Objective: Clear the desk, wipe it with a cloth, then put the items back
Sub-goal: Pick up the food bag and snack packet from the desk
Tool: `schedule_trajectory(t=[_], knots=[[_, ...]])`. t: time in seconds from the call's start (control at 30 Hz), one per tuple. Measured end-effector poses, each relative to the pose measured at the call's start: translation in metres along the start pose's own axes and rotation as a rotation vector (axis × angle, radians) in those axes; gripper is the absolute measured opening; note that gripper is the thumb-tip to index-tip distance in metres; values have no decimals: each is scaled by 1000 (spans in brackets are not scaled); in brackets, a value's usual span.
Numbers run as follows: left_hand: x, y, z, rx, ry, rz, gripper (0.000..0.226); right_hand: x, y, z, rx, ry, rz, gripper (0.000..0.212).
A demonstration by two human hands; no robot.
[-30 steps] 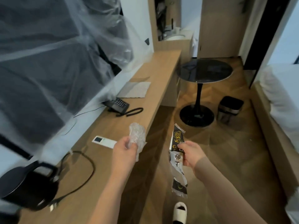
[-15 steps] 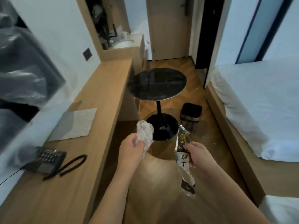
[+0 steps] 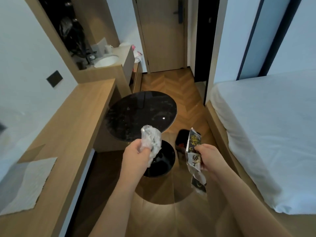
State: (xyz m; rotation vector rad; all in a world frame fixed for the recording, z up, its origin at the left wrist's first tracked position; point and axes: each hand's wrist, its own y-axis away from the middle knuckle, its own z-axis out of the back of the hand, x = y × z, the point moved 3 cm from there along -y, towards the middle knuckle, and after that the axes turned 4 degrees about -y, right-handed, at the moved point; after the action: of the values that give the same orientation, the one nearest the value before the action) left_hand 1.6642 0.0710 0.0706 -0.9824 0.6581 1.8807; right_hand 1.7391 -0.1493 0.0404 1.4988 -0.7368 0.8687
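My left hand point(image 3: 136, 155) grips a crumpled clear plastic wrapper point(image 3: 151, 140), held up in front of the round black side table point(image 3: 140, 113). My right hand point(image 3: 207, 157) pinches a long black, gold and white snack wrapper point(image 3: 194, 151) that hangs down below the fingers. Both hands are over the floor, to the right of the long wooden desk point(image 3: 71, 127). A grey cloth point(image 3: 28, 183) lies flat on the desk at the lower left. A small black bin point(image 3: 182, 140) stands on the floor, mostly hidden behind the snack wrapper.
A bed with white sheets point(image 3: 266, 134) fills the right side. Beyond the desk's far end is a washbasin counter point(image 3: 106, 61) with cups. A closed wooden door point(image 3: 162, 35) stands at the back. Herringbone wooden floor point(image 3: 171, 82) runs between desk and bed.
The view has swung right and forward, away from the desk; the phone, remote and kettle have left the frame. Both hands, still holding their wrappers, are now closer to the round table and bin.
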Motion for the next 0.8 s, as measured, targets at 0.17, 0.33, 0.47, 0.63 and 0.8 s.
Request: schedule_trajectory(t=[0.17,0.33,0.47,0.63,0.8], knots=[[-14,-79,-46,63,-16,27,21,31,-78,0,37,-32,-81,19],[-35,-183,-74,71,-15,-16,27,77,-164,5,-54,-28,-91,17],[-63,-263,-92,79,35,-42,28,123,-223,5,-94,8,-71,19],[-90,-318,-139,162,36,-83,26,146,-288,15,-95,13,-100,21],[-88,-349,-197,235,-48,-20,20,149,-357,39,-73,22,-149,20]])
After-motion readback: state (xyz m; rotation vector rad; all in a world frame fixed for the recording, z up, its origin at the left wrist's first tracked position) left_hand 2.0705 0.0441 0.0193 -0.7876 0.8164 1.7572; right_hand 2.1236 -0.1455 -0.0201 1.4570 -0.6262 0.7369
